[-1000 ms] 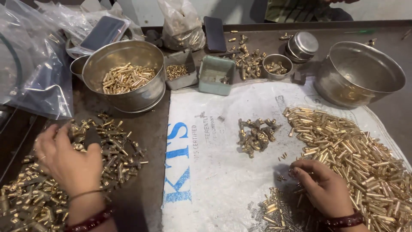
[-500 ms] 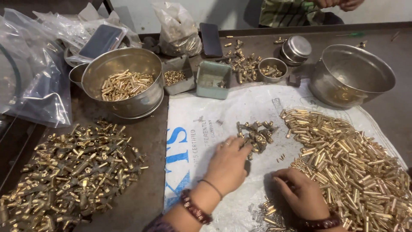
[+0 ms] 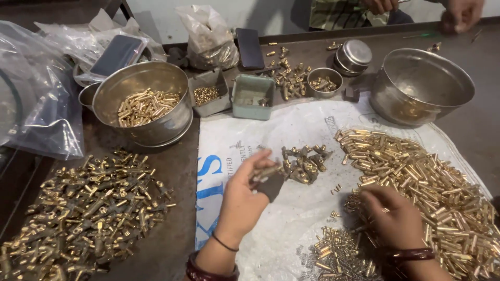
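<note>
A small brass fitting [image 3: 268, 171] sits pinched in the fingers of the left hand [image 3: 245, 195], held just above the white printed sack cloth [image 3: 291, 218] and right beside a small heap of assembled brass fittings [image 3: 304, 164]. A dark shape under the fingers is blurred; it cannot be told whether it is shadow or a piece of material. The right hand [image 3: 393, 216] lies palm down at the edge of the broad pile of short brass tubes [image 3: 427, 182], its fingers curled and buried among them, so it cannot be told whether they grip anything. Below it, a scatter of tiny brass springs and pins [image 3: 333, 255] runs off the bottom edge.

On the dark worktop [image 3: 182, 171] to the left lies a large heap of brass T-shaped parts [image 3: 83, 208], cut off at the corner. Behind stand a steel bowl holding brass tubes [image 3: 143, 106], a small green tray [image 3: 253, 96] and an empty steel pot [image 3: 422, 86]. Another person's hand [image 3: 461, 13] shows at the top edge, mostly out of frame.
</note>
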